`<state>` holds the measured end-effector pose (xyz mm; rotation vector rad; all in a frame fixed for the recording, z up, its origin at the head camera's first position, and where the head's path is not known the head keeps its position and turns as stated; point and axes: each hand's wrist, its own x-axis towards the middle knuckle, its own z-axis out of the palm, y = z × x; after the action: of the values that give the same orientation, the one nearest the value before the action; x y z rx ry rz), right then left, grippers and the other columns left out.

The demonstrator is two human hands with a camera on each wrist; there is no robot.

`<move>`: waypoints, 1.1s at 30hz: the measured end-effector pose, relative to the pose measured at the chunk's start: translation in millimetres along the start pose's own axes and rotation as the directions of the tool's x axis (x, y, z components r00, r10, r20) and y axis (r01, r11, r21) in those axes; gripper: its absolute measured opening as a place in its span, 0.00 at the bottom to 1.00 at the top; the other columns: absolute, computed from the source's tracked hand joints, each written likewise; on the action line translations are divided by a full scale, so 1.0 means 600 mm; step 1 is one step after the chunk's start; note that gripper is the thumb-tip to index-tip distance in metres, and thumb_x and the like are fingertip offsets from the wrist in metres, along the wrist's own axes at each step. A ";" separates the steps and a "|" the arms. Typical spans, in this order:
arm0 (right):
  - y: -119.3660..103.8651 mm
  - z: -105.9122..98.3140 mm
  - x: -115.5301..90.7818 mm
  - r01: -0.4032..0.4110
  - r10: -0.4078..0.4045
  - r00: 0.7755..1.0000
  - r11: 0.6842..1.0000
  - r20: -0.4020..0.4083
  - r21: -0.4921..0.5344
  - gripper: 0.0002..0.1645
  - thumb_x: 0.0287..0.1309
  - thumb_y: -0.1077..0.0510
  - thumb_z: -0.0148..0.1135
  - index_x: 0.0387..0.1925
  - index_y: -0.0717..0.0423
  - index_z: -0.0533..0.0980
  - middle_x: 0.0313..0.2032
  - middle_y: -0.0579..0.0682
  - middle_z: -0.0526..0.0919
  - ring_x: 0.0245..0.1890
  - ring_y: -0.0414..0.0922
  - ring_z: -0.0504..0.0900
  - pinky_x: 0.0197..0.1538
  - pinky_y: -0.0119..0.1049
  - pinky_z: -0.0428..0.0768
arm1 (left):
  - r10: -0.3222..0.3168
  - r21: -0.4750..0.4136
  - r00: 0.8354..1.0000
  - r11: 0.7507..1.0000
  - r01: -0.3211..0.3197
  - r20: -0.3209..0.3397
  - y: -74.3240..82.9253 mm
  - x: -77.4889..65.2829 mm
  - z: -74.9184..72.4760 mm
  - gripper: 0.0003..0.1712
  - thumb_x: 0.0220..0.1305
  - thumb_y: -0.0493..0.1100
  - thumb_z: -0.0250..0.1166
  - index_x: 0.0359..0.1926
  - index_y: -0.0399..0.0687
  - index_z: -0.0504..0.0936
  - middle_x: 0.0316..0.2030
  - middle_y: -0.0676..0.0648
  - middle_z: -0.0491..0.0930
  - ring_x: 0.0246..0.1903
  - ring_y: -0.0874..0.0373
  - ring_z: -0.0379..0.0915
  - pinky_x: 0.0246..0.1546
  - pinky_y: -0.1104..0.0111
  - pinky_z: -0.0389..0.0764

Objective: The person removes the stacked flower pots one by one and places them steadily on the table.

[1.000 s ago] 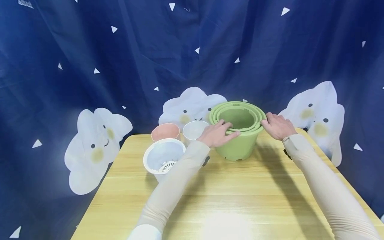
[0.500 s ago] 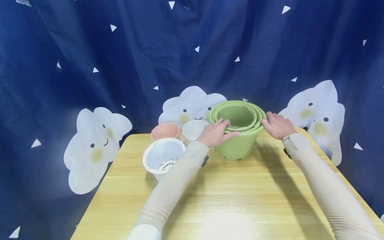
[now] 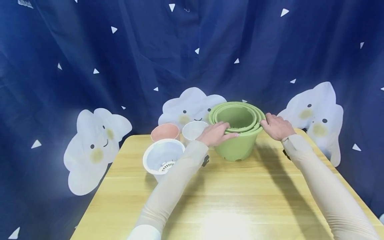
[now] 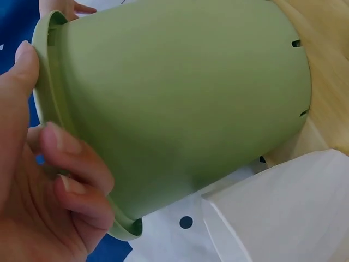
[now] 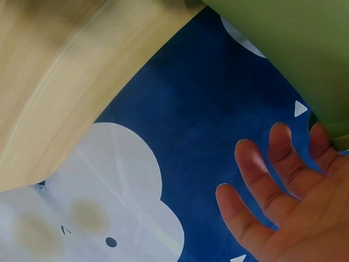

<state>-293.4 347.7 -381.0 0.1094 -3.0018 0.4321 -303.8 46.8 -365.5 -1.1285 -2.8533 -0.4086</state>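
A stack of nested green flowerpots (image 3: pixel 235 150) stands at the table's back right, with several rims one inside another. The innermost pot (image 3: pixel 236 115) leans a little to the left within the stack. My left hand (image 3: pixel 214 134) grips the near left rims, its fingers over the edge and its thumb along the front. In the left wrist view, thumb and curled fingers (image 4: pixel 82 164) straddle the outer rim. My right hand (image 3: pixel 278 127) pinches the right rim, thumb above. In the right wrist view its index finger touches under the rim, while the other fingers (image 5: pixel 253 164) stay spread and apart from the pot.
Left of the green stack stand a pink pot (image 3: pixel 165 131), a white pot (image 3: pixel 194 129) and a nearer white pot (image 3: pixel 154 168) with a slotted bottom. The left forearm passes over the nearer one's right side. A blue curtain (image 3: pixel 144 50) hangs behind the wooden table (image 3: pixel 240 193).
The innermost green pot has shifted slightly left, and small slots at its bottom came into sight. Both hands keep nearly the same places on the rims.
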 end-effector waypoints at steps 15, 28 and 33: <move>-0.006 0.001 -0.001 -0.003 0.003 1.000 1.000 -0.016 0.009 0.27 0.70 0.41 0.33 0.46 0.59 0.67 0.47 0.65 0.79 0.47 0.67 0.78 0.38 0.62 0.75 | -0.009 -0.054 0.988 0.999 0.001 -0.151 0.013 -0.004 -0.009 0.32 0.64 0.69 0.66 0.57 0.52 0.82 0.51 0.52 0.85 0.48 0.56 0.84 0.44 0.63 0.86; -0.003 0.002 -0.001 -0.003 0.003 1.000 1.000 -0.026 0.011 0.26 0.69 0.41 0.33 0.44 0.58 0.67 0.44 0.63 0.78 0.43 0.64 0.80 0.36 0.59 0.76 | -0.025 -0.135 0.963 0.991 -0.012 -0.268 0.015 -0.003 -0.007 0.28 0.64 0.63 0.71 0.53 0.48 0.85 0.48 0.52 0.83 0.48 0.57 0.82 0.52 0.65 0.84; -0.004 0.002 -0.001 -0.006 0.006 1.000 1.000 -0.026 0.012 0.26 0.69 0.41 0.34 0.44 0.58 0.67 0.45 0.64 0.79 0.44 0.65 0.80 0.36 0.60 0.75 | -0.024 -0.139 0.947 0.990 -0.021 -0.320 0.015 0.001 -0.003 0.25 0.63 0.58 0.73 0.51 0.46 0.84 0.49 0.51 0.82 0.49 0.57 0.82 0.54 0.66 0.83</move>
<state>-292.7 345.3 -381.5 0.0954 -2.9747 0.4490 -298.3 52.7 -361.9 -0.9734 -2.5739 -0.7312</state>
